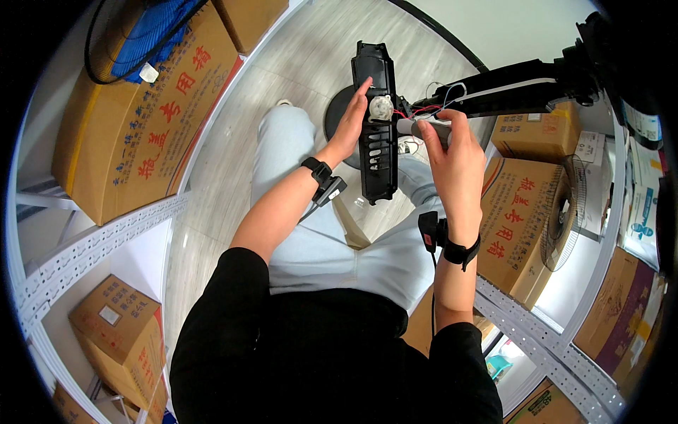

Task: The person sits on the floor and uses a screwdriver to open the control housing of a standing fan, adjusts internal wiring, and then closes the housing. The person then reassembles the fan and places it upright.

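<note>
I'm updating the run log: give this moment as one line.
left hand: against black slotted part; right hand: holding grey cylinder; white disc: on slotted part; red wires: near cylinder

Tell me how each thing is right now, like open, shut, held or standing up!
Left hand: open, touching the black frame
Right hand: closed around the grey cylinder
Black frame: slotted, touched by the left hand
Grey cylinder: held
Red wires: exposed
Wire grille: standing on edge
Lower left box: shut
</note>
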`<state>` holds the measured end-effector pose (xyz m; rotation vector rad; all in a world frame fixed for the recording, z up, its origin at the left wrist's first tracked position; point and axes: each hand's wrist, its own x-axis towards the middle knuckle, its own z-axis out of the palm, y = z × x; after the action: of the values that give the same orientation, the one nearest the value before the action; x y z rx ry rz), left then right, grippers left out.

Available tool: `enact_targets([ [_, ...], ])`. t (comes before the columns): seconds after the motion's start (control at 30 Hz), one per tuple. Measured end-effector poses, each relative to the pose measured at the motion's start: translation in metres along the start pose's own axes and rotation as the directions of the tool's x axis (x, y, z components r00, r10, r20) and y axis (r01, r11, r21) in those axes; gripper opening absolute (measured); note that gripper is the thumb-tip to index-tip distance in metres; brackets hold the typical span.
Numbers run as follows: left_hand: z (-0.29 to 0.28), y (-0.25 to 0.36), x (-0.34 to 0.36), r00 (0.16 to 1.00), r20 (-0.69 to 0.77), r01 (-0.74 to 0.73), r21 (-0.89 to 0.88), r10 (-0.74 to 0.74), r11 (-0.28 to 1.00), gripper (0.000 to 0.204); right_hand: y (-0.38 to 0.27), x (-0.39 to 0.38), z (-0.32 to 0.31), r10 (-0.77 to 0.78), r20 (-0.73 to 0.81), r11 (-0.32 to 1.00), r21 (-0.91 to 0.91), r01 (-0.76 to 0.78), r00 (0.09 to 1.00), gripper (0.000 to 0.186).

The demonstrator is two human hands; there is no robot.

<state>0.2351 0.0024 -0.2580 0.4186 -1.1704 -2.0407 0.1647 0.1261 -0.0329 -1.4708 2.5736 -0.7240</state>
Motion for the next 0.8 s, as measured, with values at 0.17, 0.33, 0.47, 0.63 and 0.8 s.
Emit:
enact_targets([
  [0.17, 0.007, 0.007, -0.001, 0.993, -0.109, -0.042, -0.035, 0.038, 0.998, 0.071, 0.004, -0.001, -0.005, -0.263, -0.049, 0.965, 0.001, 0.263, 0.964, 0.034],
  [0.33, -0.001, -0.002, 0.004, 0.979, -0.191, 0.023, -0.238, -0.069, 0.971, 0.083, -0.002, -0.006, 0.000, -0.172, 0.040, 0.980, 0.106, 0.167, 0.984, 0.035],
  [0.47, -0.004, 0.003, 0.001, 0.969, -0.143, 0.159, -0.266, -0.202, 0.951, 0.065, -0.006, -0.010, -0.004, -0.220, 0.098, 0.972, 0.104, 0.209, 0.971, 0.035],
  [0.63, 0.003, 0.010, 0.001, 0.949, -0.260, 0.103, -0.284, -0.180, 0.953, 0.060, -0.011, -0.019, -0.004, -0.329, 0.141, 0.941, 0.134, 0.311, 0.934, 0.033],
  [0.8, -0.002, 0.001, 0.003, 0.958, -0.253, 0.075, -0.226, -0.133, 0.971, 0.060, -0.013, -0.022, 0.001, -0.282, 0.114, 0.957, 0.102, 0.271, 0.953, 0.032],
])
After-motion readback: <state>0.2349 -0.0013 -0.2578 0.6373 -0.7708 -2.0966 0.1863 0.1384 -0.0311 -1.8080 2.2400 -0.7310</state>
